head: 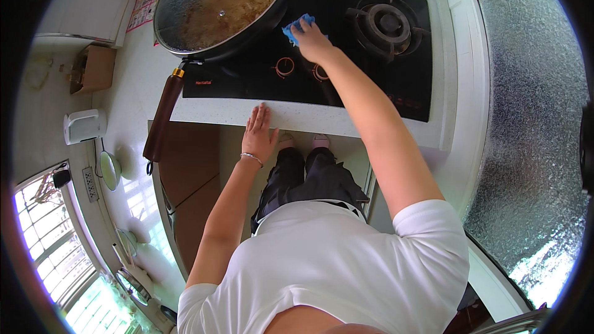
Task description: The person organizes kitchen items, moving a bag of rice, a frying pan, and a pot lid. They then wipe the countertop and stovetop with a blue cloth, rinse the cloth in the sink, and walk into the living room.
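Note:
A blue cloth (290, 32) is bunched under my right hand (312, 39), which presses it on the black glass gas hob (241, 84) between the wok and the bare right burner (389, 23). My left hand (260, 134) rests flat on the pale countertop edge in front of the hob, holding nothing, with a bracelet at the wrist. A large wok (260, 32) with a steamed-up glass lid (204, 14) sits over the left side of the hob; brown food shows through the glass. Its dark wooden handle (163, 116) juts over the counter's front edge.
Along the left counter (134, 83) are a cardboard box (100, 69), a white appliance (86, 126), a green-white bowl (110, 170) and a second bowl (126, 242). A textured glass panel (524, 102) in a white frame stands at the right. Two hob knobs (284, 67) lie below the cloth.

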`<state>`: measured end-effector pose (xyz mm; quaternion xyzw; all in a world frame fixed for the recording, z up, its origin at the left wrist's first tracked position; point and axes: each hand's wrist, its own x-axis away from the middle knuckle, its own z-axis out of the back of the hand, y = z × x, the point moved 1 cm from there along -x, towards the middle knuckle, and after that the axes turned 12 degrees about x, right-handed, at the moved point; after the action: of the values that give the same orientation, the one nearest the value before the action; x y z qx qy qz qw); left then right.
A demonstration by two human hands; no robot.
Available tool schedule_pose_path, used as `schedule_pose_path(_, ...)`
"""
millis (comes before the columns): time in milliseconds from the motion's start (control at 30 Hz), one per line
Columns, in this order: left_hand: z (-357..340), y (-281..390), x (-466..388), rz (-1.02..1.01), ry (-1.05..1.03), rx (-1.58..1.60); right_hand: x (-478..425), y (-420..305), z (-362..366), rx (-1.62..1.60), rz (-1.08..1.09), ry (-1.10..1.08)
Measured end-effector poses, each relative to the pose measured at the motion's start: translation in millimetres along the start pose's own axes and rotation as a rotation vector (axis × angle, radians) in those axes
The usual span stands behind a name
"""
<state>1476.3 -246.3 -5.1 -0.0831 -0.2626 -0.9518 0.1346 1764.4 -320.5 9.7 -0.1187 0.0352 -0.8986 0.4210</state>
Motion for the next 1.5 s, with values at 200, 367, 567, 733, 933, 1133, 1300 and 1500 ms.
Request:
schedule_pose_path(200,3,1,-1,-0.023,0.000,0.006,26,-47,5,0.094,-0.219,-0.084)
schedule_pose_path(367,2,-2,1,-0.041,0.008,-0.006,42,-57,18,0.187,-0.172,-0.057)
schedule_pose_path(567,-2,-3,0,-0.053,0.042,0.000,43,-50,12,0.063,-0.059,-0.137)
schedule_pose_path(733,-7,-9,4,-0.040,0.047,0.006,63,-88,-6,-0.070,-0.525,0.112)
schedule_pose_path(933,-7,-3,1,-0.054,0.032,-0.009,86,-95,-15,0.287,-0.363,0.204)
schedule_pose_path(1133,-6,0,2,-0.068,0.058,-0.014,111,-101,-22,0.253,-0.251,0.215)
schedule_pose_path(1300,-6,-4,2,-0.077,0.048,0.022,153,-69,-47,0.074,0.071,0.392)
schedule_pose_path(1500,1,-11,3,-0.089,0.054,0.086,118,-55,35,-0.220,-0.055,0.630)
